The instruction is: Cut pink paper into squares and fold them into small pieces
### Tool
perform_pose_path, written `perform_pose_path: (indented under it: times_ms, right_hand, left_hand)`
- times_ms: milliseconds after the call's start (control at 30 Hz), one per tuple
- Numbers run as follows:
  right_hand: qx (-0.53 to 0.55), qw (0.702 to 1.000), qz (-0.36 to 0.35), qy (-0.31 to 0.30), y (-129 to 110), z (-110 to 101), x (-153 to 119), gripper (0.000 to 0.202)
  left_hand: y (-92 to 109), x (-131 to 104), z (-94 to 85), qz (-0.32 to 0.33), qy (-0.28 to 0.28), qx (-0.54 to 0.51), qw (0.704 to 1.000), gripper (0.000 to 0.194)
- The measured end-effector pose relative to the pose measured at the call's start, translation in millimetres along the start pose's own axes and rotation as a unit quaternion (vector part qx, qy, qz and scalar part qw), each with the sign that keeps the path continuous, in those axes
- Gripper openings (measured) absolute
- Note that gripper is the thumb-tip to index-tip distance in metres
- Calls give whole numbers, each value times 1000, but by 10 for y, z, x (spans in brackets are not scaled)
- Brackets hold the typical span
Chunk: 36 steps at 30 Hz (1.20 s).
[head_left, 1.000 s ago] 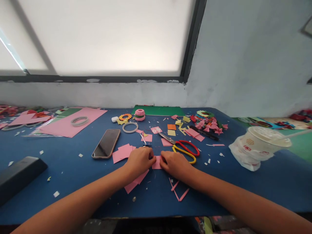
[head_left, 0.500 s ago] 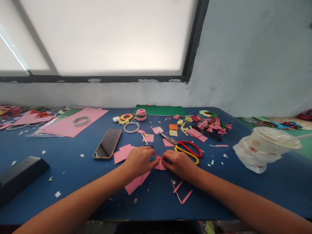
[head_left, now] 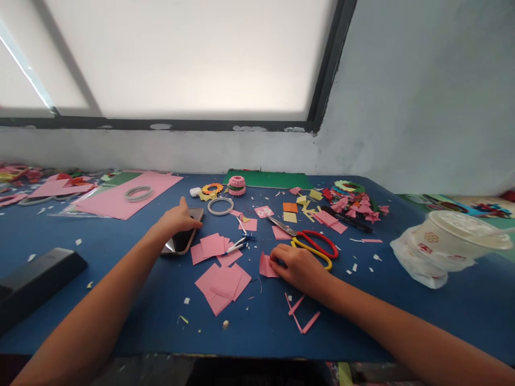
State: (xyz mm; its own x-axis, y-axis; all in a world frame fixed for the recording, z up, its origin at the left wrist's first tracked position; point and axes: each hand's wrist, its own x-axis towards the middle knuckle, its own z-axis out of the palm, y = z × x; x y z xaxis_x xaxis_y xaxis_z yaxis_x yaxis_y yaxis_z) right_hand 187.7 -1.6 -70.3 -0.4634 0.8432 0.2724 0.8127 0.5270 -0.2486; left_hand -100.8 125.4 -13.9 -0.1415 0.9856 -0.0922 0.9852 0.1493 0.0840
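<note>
My left hand (head_left: 177, 219) is over the phone (head_left: 183, 238), its fingers apart and nothing in them; whether it touches the screen is unclear. My right hand (head_left: 295, 264) pinches a small folded pink paper (head_left: 266, 266) against the blue table. Just beyond that hand lie scissors (head_left: 311, 242) with red and yellow handles. Pink paper squares (head_left: 223, 283) are spread between my two hands. Beside them rest blue-and-white pens (head_left: 235, 246). Thin pink strips (head_left: 310, 323) lie nearer the table's front edge.
A lidded cup (head_left: 446, 241) in a white bag stands at the right. A black object (head_left: 40, 281) sits at the left. Farther back are a tape roll (head_left: 220, 206), a pink and green ring stack (head_left: 236, 185), folded paper pieces (head_left: 354, 201) and large pink sheets (head_left: 129, 195).
My left hand has let go of the folded pink paper and moved left to the phone. My right hand still holds the paper. The view has shifted slightly.
</note>
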Motion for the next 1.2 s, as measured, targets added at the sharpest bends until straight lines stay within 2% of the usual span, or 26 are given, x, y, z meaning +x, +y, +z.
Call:
perform_pose_path:
  times_ms: [100,400,800,900,1033,1200]
  right_hand:
    - [4,1000,-4,2,2,7,2,12]
    - [-1,1000,2,-4,-13,4,5,13]
    - [10,1000,7,-18,-15,10,6,15]
    - [16,1000,2,-15,0,27,9,15]
    - [16,1000,-2,-11,13,39,16,15]
    - [5,1000,2,-14,3,30,18,14]
  left_hand:
    - [-9,7,-4,2,5,-16,1000,109]
    - [3,-34,-33,-11,6,-17,1000,110]
    - [-155,42,-42,6,-27,-81,996,112]
    - [-232,63,-96,15,-41,-108,993,99]
    - [-373,92,-169,18,-72,-154,985,60]
    - [-472,146,-156,37,-80,-166,982,63]
